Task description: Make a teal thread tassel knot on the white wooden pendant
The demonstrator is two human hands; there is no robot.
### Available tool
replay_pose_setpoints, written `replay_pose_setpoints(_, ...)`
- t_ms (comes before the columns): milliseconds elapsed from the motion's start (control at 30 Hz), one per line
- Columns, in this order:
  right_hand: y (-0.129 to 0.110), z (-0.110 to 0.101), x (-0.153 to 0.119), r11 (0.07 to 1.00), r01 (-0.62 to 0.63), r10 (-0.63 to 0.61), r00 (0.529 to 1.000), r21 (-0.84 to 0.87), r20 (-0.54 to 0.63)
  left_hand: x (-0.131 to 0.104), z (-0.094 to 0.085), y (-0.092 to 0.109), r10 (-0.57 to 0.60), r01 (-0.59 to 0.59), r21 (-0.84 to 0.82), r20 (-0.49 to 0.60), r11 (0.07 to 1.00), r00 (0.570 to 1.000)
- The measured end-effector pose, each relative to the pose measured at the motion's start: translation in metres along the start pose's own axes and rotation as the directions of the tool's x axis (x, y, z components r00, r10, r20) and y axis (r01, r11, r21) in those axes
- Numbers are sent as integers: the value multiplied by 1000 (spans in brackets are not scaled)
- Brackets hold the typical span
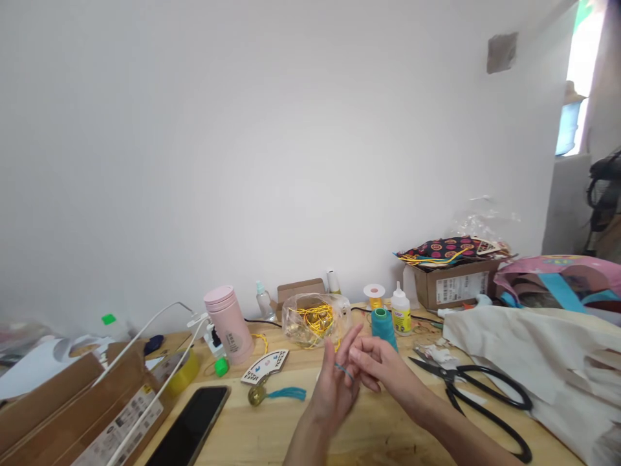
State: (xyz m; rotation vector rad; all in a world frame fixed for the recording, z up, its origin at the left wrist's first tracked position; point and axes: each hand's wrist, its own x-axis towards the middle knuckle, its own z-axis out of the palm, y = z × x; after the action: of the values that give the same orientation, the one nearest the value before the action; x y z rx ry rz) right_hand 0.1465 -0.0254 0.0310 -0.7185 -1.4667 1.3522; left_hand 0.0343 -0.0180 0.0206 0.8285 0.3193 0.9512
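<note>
Where the pale wooden table [252, 440] meets a plain white wall [291, 129], things stand in a loose row: a pink cup [230, 330], a clear bag [290, 323] of yellow cord, a glue bottle [402, 317]. A bright opening [579, 77] shows at the room's far right.

In front of that row I hold my left hand [332, 388] upright, fingers fairly straight, with a blue thread [344, 371] across them. My right hand [385, 362] meets it, fingers bent against the left ones, the space between narrow; I cannot tell whether either hand pinches the thread.

To my left, bare wood runs as far as a phone [189, 427], with a cardboard box [92, 408] beyond it. A fan-shaped piece [264, 367] and a blue tassel [287, 393] bound that patch at the back. To my right, open black scissors [478, 374] lie near my forearm, and a white cloth [524, 349] spreads beyond them. A cone of blue thread [384, 330] stands just behind my right hand, so room there is tight.
</note>
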Motion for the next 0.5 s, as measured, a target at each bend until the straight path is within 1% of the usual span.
replay_pose_setpoints(67,5,3,0,998,-41,41,999,-49,-2,1,-2,7,-9,10,-81,15,997,1000)
replay_pose_setpoints(133,11,5,0,992,-79,78,997,-94,-20,2,-5,16,26,-19,-167,42,986,999)
replay_pose_setpoints(167,14,6,0,991,-76,71,997,-114,-43,2,-8,19,58,-47,-202,49,978,997)
replay_pose_setpoints(233,16,5,0,989,-23,2,990,-147,-142,3,-14,25,129,-113,-259,46,959,991)
replay_pose_setpoints(300,16,2,1,981,34,-83,964,-193,-253,3,-19,28,197,-170,-315,55,934,979)
replay_pose_setpoints(333,15,0,2,973,45,-112,950,-227,-291,2,-21,29,225,-189,-344,69,920,972)
replay_pose_setpoints(400,15,-2,3,949,31,-132,943,-313,-307,1,-24,30,256,-193,-393,112,899,960)
replay_pose_setpoints(500,19,1,2,909,19,-135,959,-417,-250,0,-28,31,277,-185,-433,160,883,948)
